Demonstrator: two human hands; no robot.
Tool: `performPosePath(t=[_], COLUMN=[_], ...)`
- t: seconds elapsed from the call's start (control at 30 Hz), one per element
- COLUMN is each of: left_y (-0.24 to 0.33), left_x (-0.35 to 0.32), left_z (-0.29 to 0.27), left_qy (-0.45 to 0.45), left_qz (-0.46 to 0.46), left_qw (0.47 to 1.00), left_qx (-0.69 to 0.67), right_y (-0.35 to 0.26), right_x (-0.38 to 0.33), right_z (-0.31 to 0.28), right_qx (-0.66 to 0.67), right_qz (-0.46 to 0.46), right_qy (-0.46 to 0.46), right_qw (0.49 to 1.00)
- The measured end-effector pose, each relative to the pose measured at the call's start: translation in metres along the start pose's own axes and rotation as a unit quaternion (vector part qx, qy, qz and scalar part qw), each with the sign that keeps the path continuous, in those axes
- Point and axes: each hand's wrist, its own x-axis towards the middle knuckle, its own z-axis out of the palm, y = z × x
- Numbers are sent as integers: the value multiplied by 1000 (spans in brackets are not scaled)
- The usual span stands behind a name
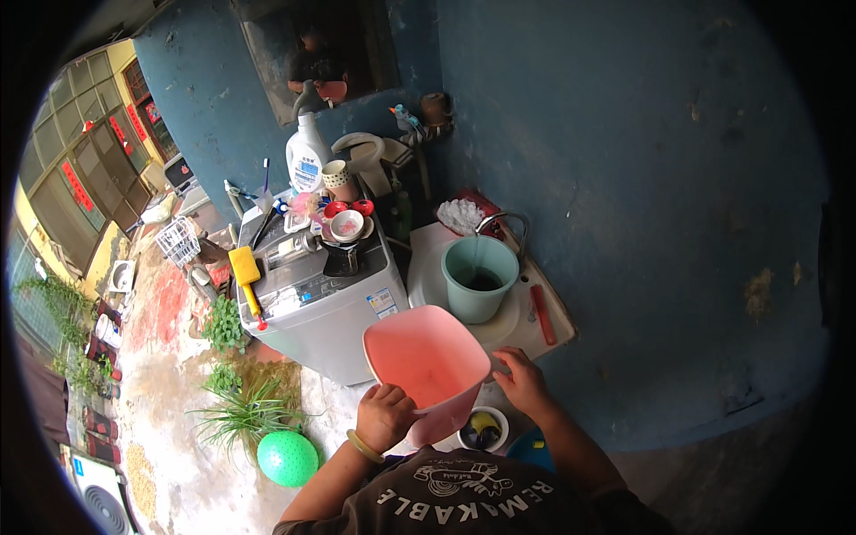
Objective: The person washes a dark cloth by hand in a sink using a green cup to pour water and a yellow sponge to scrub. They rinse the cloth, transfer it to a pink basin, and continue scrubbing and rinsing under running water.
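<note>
A pink plastic bin (423,370), with an open top and rounded corners, is in front of my body, tilted so its inside shows. My left hand (388,417) is closed over its near left rim. At its right corner, my right hand (523,383) curls thumb and fingers around the edge. Beyond the bin, a pale green bucket (479,299) stands in a white sink (423,267). Water runs into it from a curved metal faucet (508,217), and dark-looking water lies inside.
A red-handled brush or bar (542,315) lies on the sink's right edge. To the left, a washing machine (325,312) carries a detergent bottle (306,160), cups, bowls and a yellow brush (245,272). A green ball (287,459), plants and a white basin (482,430) are on the floor.
</note>
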Motion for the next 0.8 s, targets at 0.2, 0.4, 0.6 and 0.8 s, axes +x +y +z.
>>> performPosePath(t=[0.2,0.4,0.6,0.8], left_y=[2,3,3,4], left_x=[-1,0,1,4], left_z=[0,2,8,15], left_qy=[0,-30,-24,-31], left_qz=[-6,-22,-22,-16], left_qw=[1000,999,999,999], left_qx=[-2,-12,-12,-15], right_y=[-4,6,17,14], right_x=[-2,-6,-11,-9], right_z=[-6,-7,-8,-8], right_qx=[-6,-28,-29,-12], right_qz=[-3,-14,3,21], right_qy=[-11,-10,-15,-13], right_qw=[1000,999,999,1000])
